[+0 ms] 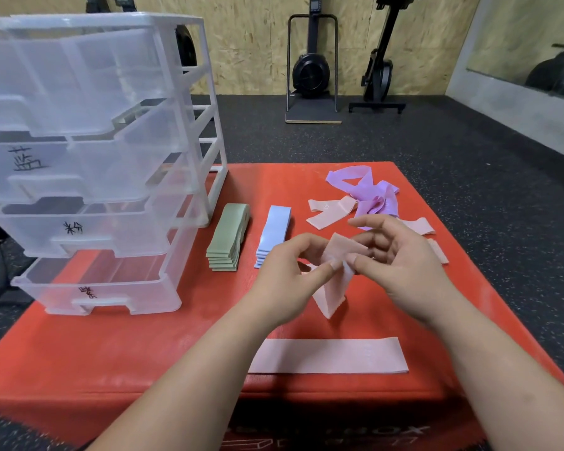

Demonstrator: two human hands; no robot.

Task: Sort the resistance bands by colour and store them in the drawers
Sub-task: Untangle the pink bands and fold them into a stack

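Both hands hold one pink band (334, 288) above the red mat (127, 346). My left hand (287, 275) pinches its upper edge, and my right hand (401, 265) pinches it from the other side. The band's lower end hangs down in a twisted fold. A flat pink band (329, 355) lies near the mat's front edge. A stack of green bands (228, 237) and a stack of blue bands (274, 234) lie beside the clear drawer unit (111, 177). Loose pink bands (331, 209) and tangled purple bands (368, 190) lie farther back.
The drawer unit stands on the mat's left part with all its drawers pulled out; three carry handwritten labels. Rowing machines (311, 66) stand by the wooden wall beyond dark rubber floor. A mirror (534, 43) is on the right wall.
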